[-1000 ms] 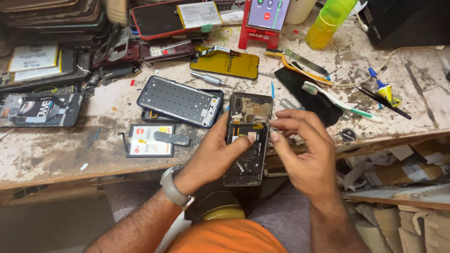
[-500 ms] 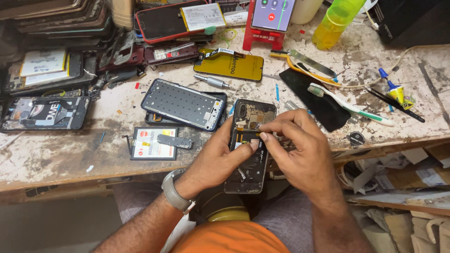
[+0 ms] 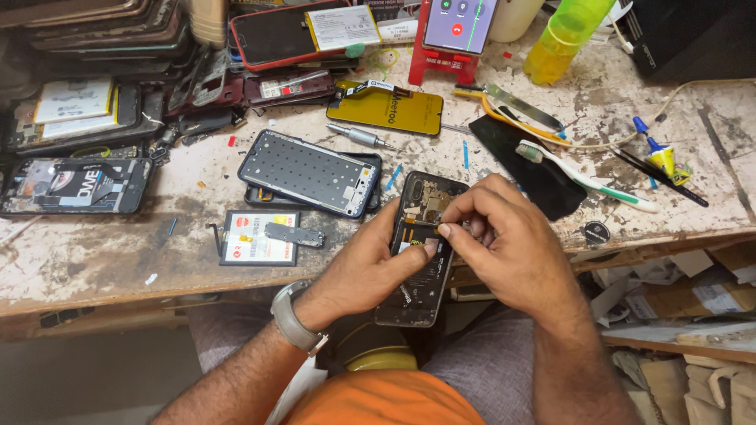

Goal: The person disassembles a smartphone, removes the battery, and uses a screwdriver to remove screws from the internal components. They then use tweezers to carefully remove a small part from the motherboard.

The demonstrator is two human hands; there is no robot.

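Note:
An opened black phone (image 3: 421,260) with its back off lies over the front edge of the worn workbench (image 3: 102,260). My left hand (image 3: 366,264), with a grey watch on the wrist, grips the phone from the left side. My right hand (image 3: 504,244) hovers over the phone's middle, thumb and forefinger pinched on a small part inside it, too small to identify. A dark phone frame with a perforated plate (image 3: 309,173) lies just left of the phone.
A battery with a small metal bracket on it (image 3: 258,238) lies near the front edge. A precision screwdriver (image 3: 358,135), a yellow-black screen panel (image 3: 386,106), a toothbrush (image 3: 587,177), a black cloth (image 3: 528,169), a yellow-green bottle (image 3: 563,35), a phone on a red stand (image 3: 457,27) and stacked phones (image 3: 79,126) crowd the bench.
My right hand's fingers have shifted left across the opened phone and pinched over its middle. My left hand has kept its grip. The view has moved a little.

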